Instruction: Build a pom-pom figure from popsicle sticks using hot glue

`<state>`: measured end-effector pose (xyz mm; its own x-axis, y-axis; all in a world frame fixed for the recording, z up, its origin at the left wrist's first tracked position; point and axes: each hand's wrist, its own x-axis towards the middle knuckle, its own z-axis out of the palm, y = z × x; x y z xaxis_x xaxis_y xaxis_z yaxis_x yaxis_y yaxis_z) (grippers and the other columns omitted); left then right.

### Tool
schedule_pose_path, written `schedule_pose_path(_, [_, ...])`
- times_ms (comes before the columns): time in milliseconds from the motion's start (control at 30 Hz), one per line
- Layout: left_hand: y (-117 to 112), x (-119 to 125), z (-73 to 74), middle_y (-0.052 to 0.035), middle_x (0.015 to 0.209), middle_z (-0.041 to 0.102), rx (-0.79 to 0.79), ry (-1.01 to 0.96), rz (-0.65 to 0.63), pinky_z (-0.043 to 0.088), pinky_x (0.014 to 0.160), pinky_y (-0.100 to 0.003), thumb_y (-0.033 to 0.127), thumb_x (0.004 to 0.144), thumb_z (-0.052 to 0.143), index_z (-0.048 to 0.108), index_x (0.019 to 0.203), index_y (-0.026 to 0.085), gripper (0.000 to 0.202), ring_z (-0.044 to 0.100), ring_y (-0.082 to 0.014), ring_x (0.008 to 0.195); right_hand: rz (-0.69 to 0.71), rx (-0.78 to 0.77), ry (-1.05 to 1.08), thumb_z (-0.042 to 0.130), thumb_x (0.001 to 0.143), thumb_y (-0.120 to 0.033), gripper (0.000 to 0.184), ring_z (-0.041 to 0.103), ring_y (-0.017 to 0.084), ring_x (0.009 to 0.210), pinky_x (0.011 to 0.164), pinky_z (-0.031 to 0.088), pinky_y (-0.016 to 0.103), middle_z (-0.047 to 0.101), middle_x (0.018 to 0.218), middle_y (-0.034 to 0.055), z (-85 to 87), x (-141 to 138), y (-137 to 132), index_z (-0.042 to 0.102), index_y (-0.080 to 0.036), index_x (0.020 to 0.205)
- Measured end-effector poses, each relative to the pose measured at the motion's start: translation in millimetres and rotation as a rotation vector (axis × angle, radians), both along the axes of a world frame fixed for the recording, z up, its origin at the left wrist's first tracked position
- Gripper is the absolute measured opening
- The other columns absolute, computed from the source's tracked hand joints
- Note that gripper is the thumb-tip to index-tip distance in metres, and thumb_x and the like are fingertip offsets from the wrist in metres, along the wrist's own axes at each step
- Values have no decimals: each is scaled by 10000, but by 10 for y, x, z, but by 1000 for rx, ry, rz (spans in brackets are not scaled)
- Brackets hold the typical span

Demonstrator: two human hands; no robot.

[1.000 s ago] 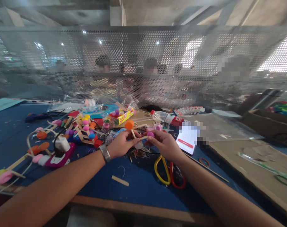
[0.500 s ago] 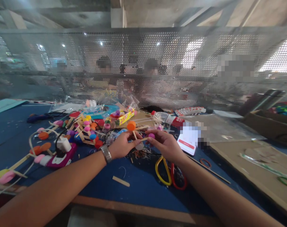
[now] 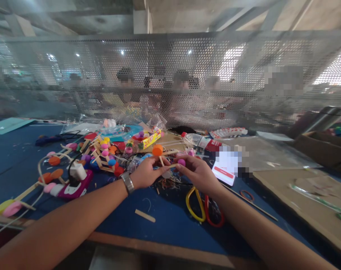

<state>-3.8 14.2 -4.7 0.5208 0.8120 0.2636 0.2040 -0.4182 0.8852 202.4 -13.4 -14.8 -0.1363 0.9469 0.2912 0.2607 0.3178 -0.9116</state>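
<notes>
The left hand (image 3: 144,173) is nearly closed, thumb against fingers, pinching a small craft-stick assembly (image 3: 161,161) above the surface (image 3: 116,221), near its middle. The right hand (image 3: 197,173) is curled just beside it, thumb and forefinger pinching the magenta bottle cap (image 3: 181,162) at the assembly's other end. Three round pieces show at the assembly: that cap, one orange bottle cap (image 3: 157,150) at the top of a tilted stick, and one pale disc (image 3: 166,174) below the left fingertips; whether the disc is attached cannot be told.

Nearer the table edge lies one loose flat craft stick (image 3: 145,215). Two handle loops show by the right forearm, one yellow loop (image 3: 195,205) and one red loop (image 3: 214,212). Beyond the right wrist are one lit smartphone (image 3: 225,167), one plastic bottle (image 3: 202,141) with a red cap, one thin rod (image 3: 253,204) and one brown ring (image 3: 247,195). To the left sit one purple power strip (image 3: 74,187) with one white charger (image 3: 78,171) and a heap of stick-and-cap pieces (image 3: 98,153), too jumbled to count.
</notes>
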Motion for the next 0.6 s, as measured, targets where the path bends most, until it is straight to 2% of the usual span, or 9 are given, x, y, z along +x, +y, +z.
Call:
schedule_pose_path(133, [-4, -3, -4, -31, 820, 691, 11, 10, 4, 509, 733, -287, 382, 865, 668, 668, 892, 171, 213, 633, -180, 770, -7, -24, -54, 700, 772, -635, 471, 674, 221, 673, 616, 557, 341, 725, 760, 53, 12, -1, -4, 717, -187, 918])
schedule_pose_path(333, [2, -5, -17, -32, 877, 711, -2, -30, -5, 528, 788, -303, 373, 864, 678, 679, 904, 181, 196, 652, -185, 817, -10, 23, 18, 747, 741, -630, 503, 702, 236, 796, 690, 584, 350, 760, 1000, 88, 18, -16, -10, 709, -207, 1010])
schedule_pose_path(467, [-3, -3, -10, -30, 846, 704, -3, -14, 16, 523, 759, -294, 378, 856, 689, 684, 897, 177, 204, 644, -184, 794, -10, 18, -12, 739, 758, -621, 462, 689, 223, 737, 670, 582, 350, 751, 855, 65, 17, -15, -12, 718, -198, 944])
schedule_pose_path(600, [-8, 2, -11, -28, 851, 701, -21, -34, 14, 518, 772, -294, 390, 851, 686, 681, 892, 177, 218, 643, -186, 805, -2, 23, 16, 737, 771, -586, 450, 706, 227, 803, 700, 596, 354, 755, 952, 77, 16, -17, -16, 705, -202, 1004])
